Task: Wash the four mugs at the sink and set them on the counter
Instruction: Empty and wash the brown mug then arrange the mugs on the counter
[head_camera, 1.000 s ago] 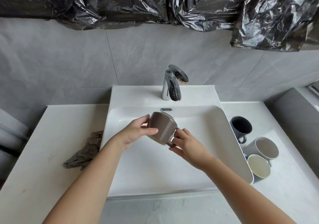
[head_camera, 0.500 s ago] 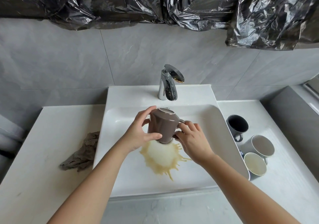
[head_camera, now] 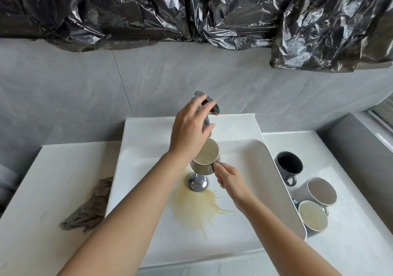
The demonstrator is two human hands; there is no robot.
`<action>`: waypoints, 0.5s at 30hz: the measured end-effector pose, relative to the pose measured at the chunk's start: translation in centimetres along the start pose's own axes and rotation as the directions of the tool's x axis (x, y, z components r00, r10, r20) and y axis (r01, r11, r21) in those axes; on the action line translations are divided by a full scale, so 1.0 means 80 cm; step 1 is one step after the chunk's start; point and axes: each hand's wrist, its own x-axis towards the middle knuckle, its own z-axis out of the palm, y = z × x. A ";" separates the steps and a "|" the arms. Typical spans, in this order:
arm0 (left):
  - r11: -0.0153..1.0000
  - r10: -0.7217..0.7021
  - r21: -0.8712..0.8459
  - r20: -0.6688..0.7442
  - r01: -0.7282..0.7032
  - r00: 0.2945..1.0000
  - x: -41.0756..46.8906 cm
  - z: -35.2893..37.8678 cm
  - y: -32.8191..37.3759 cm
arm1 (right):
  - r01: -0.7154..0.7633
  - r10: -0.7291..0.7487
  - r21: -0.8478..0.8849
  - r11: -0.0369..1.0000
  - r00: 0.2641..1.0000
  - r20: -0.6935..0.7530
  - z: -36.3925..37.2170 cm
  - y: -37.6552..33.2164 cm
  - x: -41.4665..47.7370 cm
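Right hand (head_camera: 228,176) pinches the brown mug (head_camera: 205,158) by its handle, rim up, above the drain (head_camera: 197,183); left hand (head_camera: 191,126) — fingers fairly straight — touches the faucet lever (head_camera: 214,109); tan spill (head_camera: 191,212) in the sink (head_camera: 265,169).

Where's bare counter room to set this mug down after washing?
Left counter, around the grey cloth, is bare. Right of the sink, the dark mug, grey mug and cream-lined mug crowd the near part; the far corner is free.
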 end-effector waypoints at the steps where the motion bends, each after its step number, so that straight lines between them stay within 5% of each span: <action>1: 1.000 0.015 0.024 0.037 -0.016 0.999 0.012 0.006 0.000 | -0.001 0.001 0.028 1.000 1.000 -0.008 0.002 -0.004 0.001; 8: 0.982 0.122 0.149 -0.052 -0.113 0.991 0.044 0.020 -0.009 | -0.012 0.011 0.096 0.995 1.000 0.004 0.008 -0.008 0.013; 15: 0.998 -0.015 0.061 -0.041 0.018 0.999 0.069 0.006 -0.010 | 0.010 -0.012 0.088 0.996 1.000 0.021 0.010 -0.009 0.021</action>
